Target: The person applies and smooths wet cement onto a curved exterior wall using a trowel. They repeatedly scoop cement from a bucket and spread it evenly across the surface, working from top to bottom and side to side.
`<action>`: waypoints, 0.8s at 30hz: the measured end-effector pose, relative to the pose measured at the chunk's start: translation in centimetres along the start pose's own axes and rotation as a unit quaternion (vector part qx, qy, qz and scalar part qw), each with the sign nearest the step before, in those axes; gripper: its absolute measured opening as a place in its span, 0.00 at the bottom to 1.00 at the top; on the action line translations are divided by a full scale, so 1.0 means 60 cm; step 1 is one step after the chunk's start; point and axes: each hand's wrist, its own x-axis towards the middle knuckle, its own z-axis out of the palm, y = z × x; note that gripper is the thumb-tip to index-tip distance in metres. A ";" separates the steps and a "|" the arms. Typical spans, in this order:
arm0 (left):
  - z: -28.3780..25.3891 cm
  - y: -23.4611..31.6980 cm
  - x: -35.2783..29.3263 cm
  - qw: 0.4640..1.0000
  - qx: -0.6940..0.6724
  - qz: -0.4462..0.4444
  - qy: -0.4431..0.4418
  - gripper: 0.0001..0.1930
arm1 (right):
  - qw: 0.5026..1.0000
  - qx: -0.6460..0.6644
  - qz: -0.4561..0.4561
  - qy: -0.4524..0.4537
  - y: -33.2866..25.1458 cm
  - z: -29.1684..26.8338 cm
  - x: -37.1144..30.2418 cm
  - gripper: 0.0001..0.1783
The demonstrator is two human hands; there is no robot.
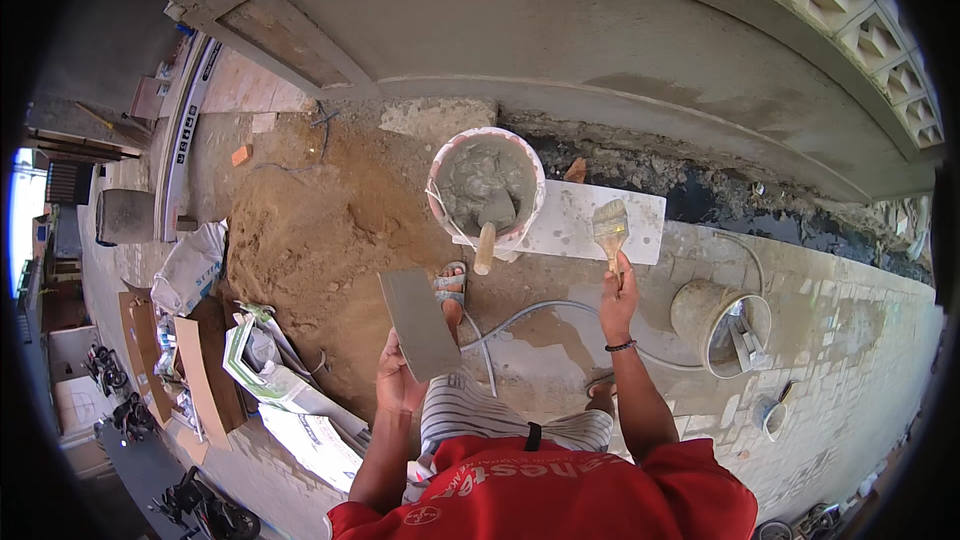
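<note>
A flat grey rectangular board (420, 323), coated with a smooth cement-like layer, is held tilted in my left hand (398, 377); its fingers grip the near lower edge. My right hand (619, 298) is closed around the handle of a paintbrush (610, 227), bristles pointing away from me. Ahead stands a round bucket (542, 180) with a whitish-pink rim, holding wet grey mortar (483, 175). A trowel with a wooden handle (485, 250) leans in it, its blade in the mortar. Beneath the brush lies a pale flat slab (640, 230).
A brown sand heap (310, 240) spreads to the left, beside torn bags (270, 365) and cardboard (205, 380). On the right are a tilted bucket (695, 315) with tools and a small pail (768, 418). A hose (540, 306) crosses the ground. Beyond runs a dark wet ditch (740, 215) below a rendered wall (600, 40).
</note>
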 end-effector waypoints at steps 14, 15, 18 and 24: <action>0.030 -0.248 0.013 0.991 -0.059 -0.120 -0.030 0.21 | 0.915 -0.057 0.357 0.180 0.520 -0.724 -0.087 0.31; -0.011 -0.300 0.012 0.982 -0.126 -0.140 0.000 0.20 | 0.924 -0.303 0.154 0.177 0.589 -0.880 -0.073 0.36; 0.073 -0.274 -0.010 0.994 -0.081 -0.063 0.043 0.20 | 0.954 -0.281 0.081 0.060 0.595 -0.646 -0.006 0.28; 0.046 -0.129 0.054 0.989 -0.101 -0.009 -0.103 0.19 | 0.965 -0.041 0.093 -0.241 0.179 -0.141 0.057 0.33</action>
